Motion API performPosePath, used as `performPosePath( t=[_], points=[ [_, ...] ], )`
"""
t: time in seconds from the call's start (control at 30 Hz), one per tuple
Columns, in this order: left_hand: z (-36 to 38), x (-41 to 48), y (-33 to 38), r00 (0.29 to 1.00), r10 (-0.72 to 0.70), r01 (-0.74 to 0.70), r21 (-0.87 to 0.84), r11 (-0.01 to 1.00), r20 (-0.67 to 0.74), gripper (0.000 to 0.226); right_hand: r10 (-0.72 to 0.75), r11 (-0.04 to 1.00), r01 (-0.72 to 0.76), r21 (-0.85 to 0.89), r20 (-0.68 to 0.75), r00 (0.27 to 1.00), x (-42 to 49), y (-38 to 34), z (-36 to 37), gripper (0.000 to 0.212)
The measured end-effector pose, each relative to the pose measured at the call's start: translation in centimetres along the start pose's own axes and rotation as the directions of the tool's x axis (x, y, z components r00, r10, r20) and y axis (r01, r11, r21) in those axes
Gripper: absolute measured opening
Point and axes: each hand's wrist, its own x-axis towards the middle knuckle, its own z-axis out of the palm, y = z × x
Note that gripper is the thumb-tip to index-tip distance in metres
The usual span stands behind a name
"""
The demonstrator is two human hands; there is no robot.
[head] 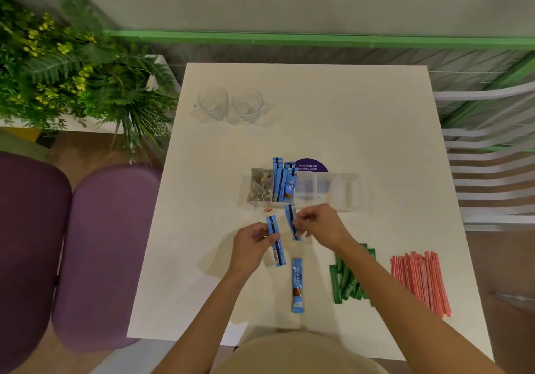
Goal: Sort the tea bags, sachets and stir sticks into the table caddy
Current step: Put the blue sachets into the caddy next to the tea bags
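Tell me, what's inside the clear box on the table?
The clear caddy holds tea bags in its left end, then blue coffee sachets standing upright. The two right compartments look empty. The bottoms of the sachets are hidden behind the front wall.

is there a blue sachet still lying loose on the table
Yes, one blue sachet lies flat on the table between the person's forearms, touched by neither hand.

Two bare forearms enter from bottom edge, no sleeves visible up to frame edge; left hand (254, 242) and right hand (320, 223) both bare, no gloves; no rings, watch or bracelets discernible at this sharpness; beige or tan garment (298, 353), plain, unpatterned, rounded in outline, fills bottom centre between arms
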Motion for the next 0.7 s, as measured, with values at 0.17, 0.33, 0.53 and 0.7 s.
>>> performPosePath(
  t=[0.17,0.33,0.53,0.7],
  points=[
    [-1.0,0.4,-0.1,0.998,-0.027,0.028,0.020,0.999,-0.058,0.005,-0.080,0.995,0.087,0.049,-0.133,0.988,3.2,-3.6,-1.6,0.006],
    [-1.9,0.6,0.5,0.994,-0.044,0.039,-0.049,0.998,-0.105,0.006,-0.125,0.992,0.129,0.005,-0.204,0.971,5.1,-4.8,-1.3,0.003],
    [-3.1,1.5,1.8,0.995,-0.010,0.004,-0.064,0.998,-0.098,0.008,-0.182,0.979,0.200,0.033,-0.291,0.939,5.4,-5.4,-0.5,0.007],
    [-3.6,2.5,3.2,0.995,0.024,-0.029,-0.059,0.998,-0.095,0.004,-0.167,0.986,0.165,-0.031,-0.271,0.948,5.7,-5.0,-0.2,0.006]
  ],
)
